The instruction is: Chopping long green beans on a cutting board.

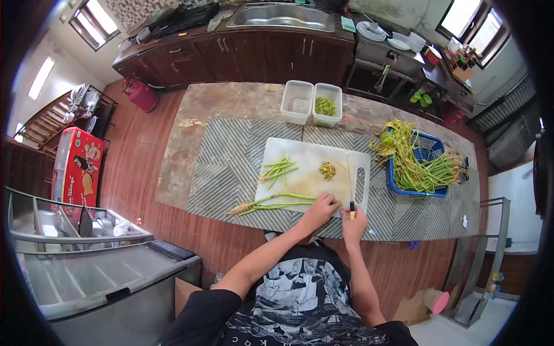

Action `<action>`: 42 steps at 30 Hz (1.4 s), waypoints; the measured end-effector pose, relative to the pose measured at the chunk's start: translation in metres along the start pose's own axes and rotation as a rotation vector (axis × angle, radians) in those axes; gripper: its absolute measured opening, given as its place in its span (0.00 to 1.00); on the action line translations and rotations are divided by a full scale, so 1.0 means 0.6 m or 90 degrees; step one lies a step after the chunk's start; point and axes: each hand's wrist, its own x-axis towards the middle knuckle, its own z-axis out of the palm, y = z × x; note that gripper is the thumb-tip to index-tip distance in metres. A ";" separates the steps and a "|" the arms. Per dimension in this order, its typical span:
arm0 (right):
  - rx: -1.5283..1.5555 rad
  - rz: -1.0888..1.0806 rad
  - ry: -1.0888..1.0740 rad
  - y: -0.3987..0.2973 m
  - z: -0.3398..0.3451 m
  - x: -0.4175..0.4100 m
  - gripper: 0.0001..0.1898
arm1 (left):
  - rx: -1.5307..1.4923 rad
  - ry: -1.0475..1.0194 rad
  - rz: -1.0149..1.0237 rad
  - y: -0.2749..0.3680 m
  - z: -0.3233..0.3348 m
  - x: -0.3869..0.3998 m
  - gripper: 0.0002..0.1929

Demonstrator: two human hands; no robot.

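My left hand [319, 213] is closed around the ends of long green stalks [279, 196], whose pale roots spread past the left front edge of the white cutting board [311, 151]. In my right hand [355, 225] is a kitchen knife [349, 181] with a black and yellow handle. Its thin blade points away from me, over the board's right part. Short cut stalk pieces [279, 169] lie at the board's left. A small heap of yellowish chopped bits [327, 171] sits near its middle. My fingertips hide the stalks' near ends.
Behind the board stand a clear plastic container [297, 97] and another container with chopped greens [327, 106]. To the right, a blue plastic basket [394, 184] overflows with wilted leafy stalks [426, 171]. A patterned mat [233, 151] covers part of the worn table [173, 173].
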 end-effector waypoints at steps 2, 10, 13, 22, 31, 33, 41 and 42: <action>0.009 -0.004 0.015 -0.003 0.002 -0.001 0.09 | -0.012 0.007 0.014 0.000 -0.001 0.002 0.15; 0.036 0.043 0.027 -0.017 -0.003 -0.003 0.08 | -0.067 0.000 -0.026 -0.009 -0.011 0.001 0.13; -0.005 0.048 0.017 -0.015 -0.010 -0.005 0.08 | -0.073 0.008 -0.032 -0.006 -0.011 0.006 0.10; 0.062 0.044 0.036 -0.011 0.006 -0.001 0.07 | -0.083 0.003 -0.034 0.001 -0.015 0.009 0.11; 0.046 0.033 0.014 0.001 0.019 0.004 0.07 | -0.095 0.005 -0.037 0.002 -0.018 0.010 0.11; 0.058 0.037 0.018 -0.005 0.020 0.005 0.08 | -0.099 0.008 -0.028 0.001 -0.019 0.011 0.11; 0.051 0.044 0.006 -0.014 0.012 0.008 0.09 | -0.098 -0.006 -0.026 -0.002 -0.020 0.015 0.13; 0.046 0.046 0.008 -0.015 0.011 0.006 0.09 | -0.096 -0.006 -0.020 -0.002 -0.020 0.015 0.13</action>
